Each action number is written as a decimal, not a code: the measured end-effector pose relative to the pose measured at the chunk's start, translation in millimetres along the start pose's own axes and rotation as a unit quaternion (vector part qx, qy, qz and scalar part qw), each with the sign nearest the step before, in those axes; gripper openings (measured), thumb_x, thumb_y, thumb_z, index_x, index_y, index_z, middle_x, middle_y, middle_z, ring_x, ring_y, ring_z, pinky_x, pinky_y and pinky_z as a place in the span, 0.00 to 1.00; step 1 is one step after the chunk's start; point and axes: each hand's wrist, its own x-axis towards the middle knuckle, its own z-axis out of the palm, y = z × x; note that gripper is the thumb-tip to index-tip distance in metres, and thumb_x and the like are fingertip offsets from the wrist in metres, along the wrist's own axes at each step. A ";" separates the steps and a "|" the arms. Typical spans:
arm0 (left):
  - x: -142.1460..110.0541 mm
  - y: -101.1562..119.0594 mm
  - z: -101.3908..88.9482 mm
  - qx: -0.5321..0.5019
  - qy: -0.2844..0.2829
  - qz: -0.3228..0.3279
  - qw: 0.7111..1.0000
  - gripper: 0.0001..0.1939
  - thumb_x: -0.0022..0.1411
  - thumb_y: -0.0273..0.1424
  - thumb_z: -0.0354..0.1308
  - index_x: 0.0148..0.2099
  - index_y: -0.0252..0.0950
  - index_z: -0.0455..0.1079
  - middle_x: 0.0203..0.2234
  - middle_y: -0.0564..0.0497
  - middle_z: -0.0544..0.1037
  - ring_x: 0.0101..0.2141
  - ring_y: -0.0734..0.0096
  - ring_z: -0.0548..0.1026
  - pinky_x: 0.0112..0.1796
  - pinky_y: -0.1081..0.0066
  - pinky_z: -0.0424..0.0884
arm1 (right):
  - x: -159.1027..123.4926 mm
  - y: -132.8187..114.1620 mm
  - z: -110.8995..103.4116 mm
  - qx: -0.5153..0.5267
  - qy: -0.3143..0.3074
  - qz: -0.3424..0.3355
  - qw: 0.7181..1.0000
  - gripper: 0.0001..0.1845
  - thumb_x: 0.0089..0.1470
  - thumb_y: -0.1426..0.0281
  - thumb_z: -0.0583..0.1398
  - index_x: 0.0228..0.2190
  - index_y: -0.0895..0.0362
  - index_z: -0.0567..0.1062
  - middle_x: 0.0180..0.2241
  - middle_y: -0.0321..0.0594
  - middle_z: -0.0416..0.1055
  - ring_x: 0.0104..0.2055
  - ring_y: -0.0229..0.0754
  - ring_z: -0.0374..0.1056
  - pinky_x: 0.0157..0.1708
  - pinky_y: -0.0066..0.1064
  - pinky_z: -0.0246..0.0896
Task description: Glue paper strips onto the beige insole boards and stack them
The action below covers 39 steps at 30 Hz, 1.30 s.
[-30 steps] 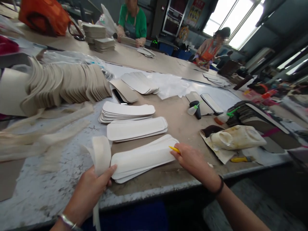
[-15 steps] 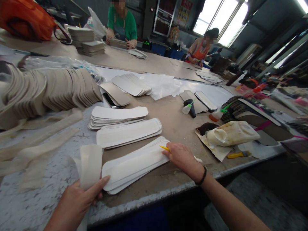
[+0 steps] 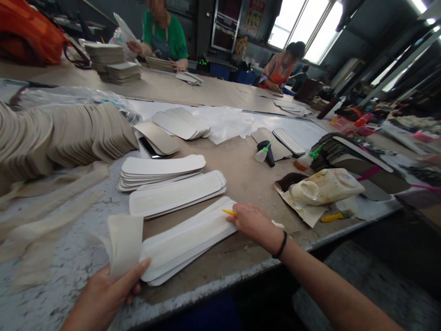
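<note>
1. At left end of white stack (image 3: 189,243), clutching pale strip (image 3: 126,243) in left grip (image 3: 112,289); at right end, yellow tool (image 3: 228,212) in right grip (image 3: 255,224).
2. Set on brown-covered desk (image 3: 248,184); beyond stack, lit by windows (image 3: 285,25).

No text can be read with certainty. In the background hangs a poster (image 3: 253,21) with a red heading (image 3: 257,5); on it there are pale marks like written characters, but they are too small and blurred for reading. Near the co-worker in green (image 3: 175,39), some green glowing marks (image 3: 202,62) resemble digits; which digits, one cannot tell.
</note>
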 end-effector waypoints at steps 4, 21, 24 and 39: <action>-1.0 0.6 0.3 -0.021 0.005 -0.003 1.000 0.19 0.40 0.49 0.62 0.18 0.39 0.65 0.08 0.56 0.64 0.14 0.69 0.61 0.20 0.69 0.59 | -9.4 7.9 0.0 -0.007 0.060 0.045 0.997 0.14 0.61 0.62 0.54 0.34 0.59 0.73 0.34 0.49 0.76 0.37 0.49 0.72 0.32 0.31 0.59; -10.7 4.2 -18.0 -0.159 0.033 -0.032 0.986 0.22 0.26 0.47 0.68 0.20 0.35 0.68 0.11 0.54 0.70 0.18 0.70 0.66 0.21 0.71 0.62 | -32.6 12.2 31.6 0.159 0.161 0.015 0.974 0.17 0.61 0.69 0.50 0.47 0.62 0.71 0.47 0.53 0.72 0.49 0.47 0.69 0.49 0.35 0.60; -9.9 0.6 -22.4 -0.171 0.034 -0.043 0.984 0.22 0.26 0.46 0.69 0.19 0.36 0.67 0.12 0.54 0.70 0.19 0.70 0.67 0.22 0.71 0.62 | -31.4 11.0 30.7 0.194 0.167 0.019 0.967 0.17 0.61 0.67 0.49 0.45 0.62 0.72 0.45 0.53 0.73 0.47 0.47 0.69 0.48 0.36 0.61; -9.1 -17.4 -24.6 -0.200 -0.035 -0.028 0.979 0.22 0.37 0.48 0.69 0.26 0.36 0.69 0.19 0.56 0.71 0.24 0.72 0.65 0.24 0.75 0.64 | -42.6 -2.1 3.0 0.476 0.084 0.019 0.875 0.18 0.51 0.52 0.54 0.24 0.54 0.65 0.17 0.30 0.58 0.20 0.36 0.55 0.18 0.26 0.49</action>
